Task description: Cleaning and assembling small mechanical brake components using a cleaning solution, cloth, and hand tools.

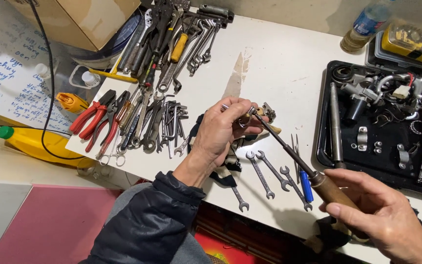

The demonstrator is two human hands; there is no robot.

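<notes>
- Screwdriver, wooden handle, dark shaft: held above white table; long axis diagonal, tip pointing upper left, handle lower right.
- Right hand closed around the handle.
- Left hand pinches a small metal part at the tip.
- Below shaft: open-end wrenches and blue-handled tool on table.
- Left: red pliers. Right: black tray of parts.
</notes>
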